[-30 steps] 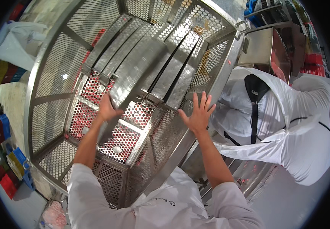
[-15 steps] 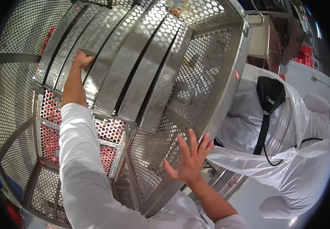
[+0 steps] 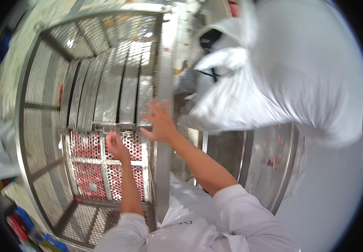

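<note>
My left hand [image 3: 116, 145] is above a perforated panel [image 3: 90, 170] with red showing through its holes. It is just below the lower edge of a row of long metal slats [image 3: 109, 94]. Its fingers look partly curled but are smeared by motion, so I cannot make out whether they hold anything. Spread wide and holding nothing, my right hand [image 3: 161, 122] hovers over the rightmost slat, beside the right rail [image 3: 164, 80]. A metal cage with mesh walls [image 3: 43, 88] surrounds the slats and the panel.
At the right, close to the cage, a person in white clothing [image 3: 307, 63] leans in, with a white plastic cover [image 3: 231, 98] hanging in front. Metal framework [image 3: 269, 159] lies below them. Blue and red items [image 3: 26, 227] are at the lower left, outside the cage.
My left hand has come off the slats and moved down toward me. My right hand has moved up over the rail and slats. The view has shifted, and the person at right appears closer.
</note>
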Tool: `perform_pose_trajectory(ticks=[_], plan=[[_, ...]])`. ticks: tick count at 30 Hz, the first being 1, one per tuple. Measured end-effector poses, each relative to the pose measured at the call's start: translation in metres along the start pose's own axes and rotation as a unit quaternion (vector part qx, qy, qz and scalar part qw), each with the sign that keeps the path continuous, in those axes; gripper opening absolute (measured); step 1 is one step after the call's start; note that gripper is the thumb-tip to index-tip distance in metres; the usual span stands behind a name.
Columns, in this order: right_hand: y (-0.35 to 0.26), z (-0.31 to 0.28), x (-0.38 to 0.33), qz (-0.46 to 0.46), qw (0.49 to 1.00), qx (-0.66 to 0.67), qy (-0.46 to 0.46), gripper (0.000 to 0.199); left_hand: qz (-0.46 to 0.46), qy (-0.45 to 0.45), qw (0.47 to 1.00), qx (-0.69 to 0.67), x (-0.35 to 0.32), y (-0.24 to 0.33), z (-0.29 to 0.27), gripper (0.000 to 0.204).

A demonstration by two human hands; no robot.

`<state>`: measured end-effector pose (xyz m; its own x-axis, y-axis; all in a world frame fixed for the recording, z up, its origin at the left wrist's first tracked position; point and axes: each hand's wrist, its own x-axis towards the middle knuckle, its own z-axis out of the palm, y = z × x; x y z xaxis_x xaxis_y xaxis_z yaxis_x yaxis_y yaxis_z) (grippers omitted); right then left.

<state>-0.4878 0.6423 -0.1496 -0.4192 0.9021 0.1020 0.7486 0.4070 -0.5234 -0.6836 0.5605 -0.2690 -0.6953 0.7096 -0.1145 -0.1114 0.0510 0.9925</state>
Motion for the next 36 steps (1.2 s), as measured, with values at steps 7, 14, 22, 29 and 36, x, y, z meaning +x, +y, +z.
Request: perform_pose_trajectory(ticks=[7,14,22,29,36], plan=[[-0.025,-0.063,-0.339,0.167,0.954,0.243,-0.043,0.024,0.115,-0.531,0.837,-0.071,-0.392,0.197,0.077,0.02],[-0.115,-0.197,-0.758,0.508,0.838,0.182,0.083,0.029,0.2,-0.834,0.395,0.329,-0.754,0.073,0.092,0.054],[-0.205,-0.116,-1.121,0.845,0.296,-0.111,0.432,0.048,0.29,-0.752,0.378,0.455,-0.821,0.022,0.1,0.059],[-0.202,-0.073,-1.098,0.869,-0.067,-0.019,0.49,0.09,0.507,-0.697,0.408,0.299,-0.887,0.1,0.234,0.051],[-0.143,-0.122,-1.046,0.725,0.122,0.139,0.663,0.059,0.566,-0.635,0.42,0.317,-0.901,0.122,0.34,0.037]])
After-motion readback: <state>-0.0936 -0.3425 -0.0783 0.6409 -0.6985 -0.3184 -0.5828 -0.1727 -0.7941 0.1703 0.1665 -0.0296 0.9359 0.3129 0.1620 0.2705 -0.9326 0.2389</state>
